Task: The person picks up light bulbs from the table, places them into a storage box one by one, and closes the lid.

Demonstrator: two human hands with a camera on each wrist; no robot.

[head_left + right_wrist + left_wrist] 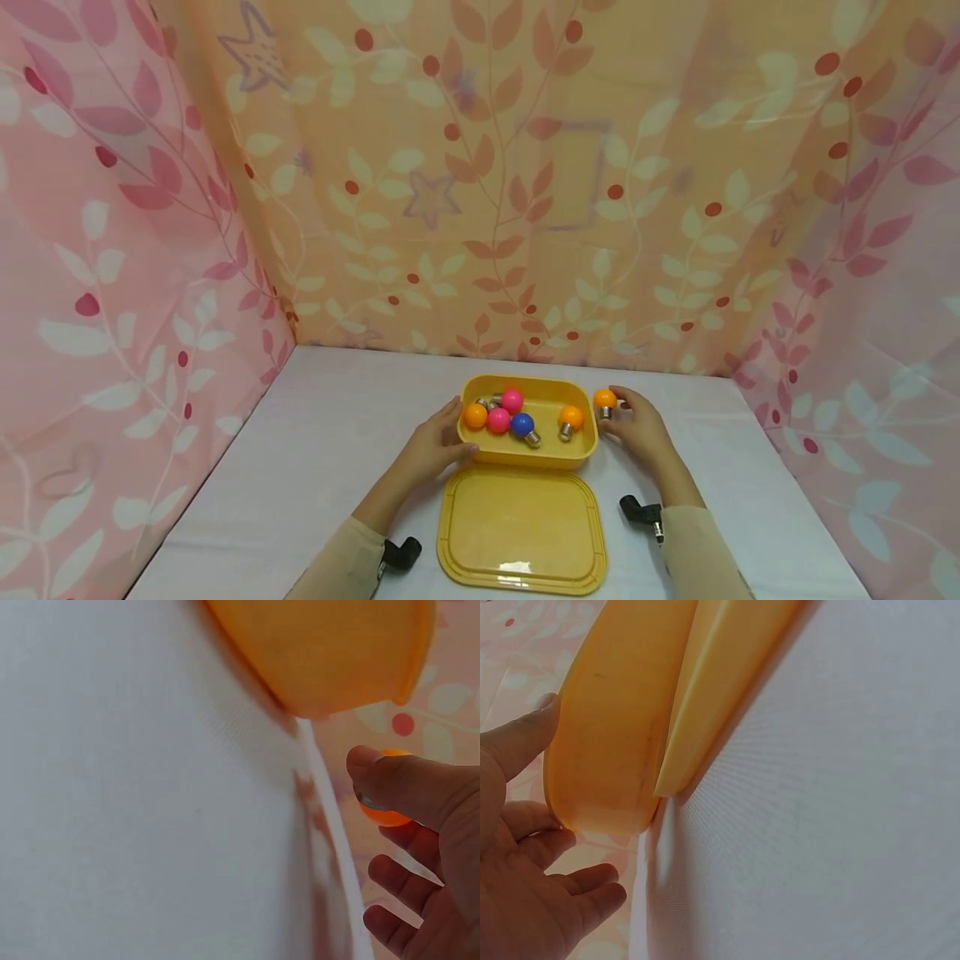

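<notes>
A yellow plastic box (531, 457) holds several small light bulbs: pink ones, a blue bulb (522, 426), an orange bulb (571, 417) at the right and another orange bulb (476, 416) at the left. My left hand (432, 442) grips the box's left end, thumb on the front wall and fingers round the side; in the left wrist view its thumb (532, 735) meets the box wall. Just outside the right end, my right hand (637, 425) pinches an orange bulb (605, 400) between thumb and finger, metal base downward. The right wrist view shows this bulb (386, 817) partly hidden by the thumb.
A yellow lid (521, 529) lies flat in front of the box, right beside its front wall. White cloth (337, 408) covers the table. Patterned curtains (510, 183) stand at the back and both sides. Black camera mounts (403, 553) are strapped at both wrists.
</notes>
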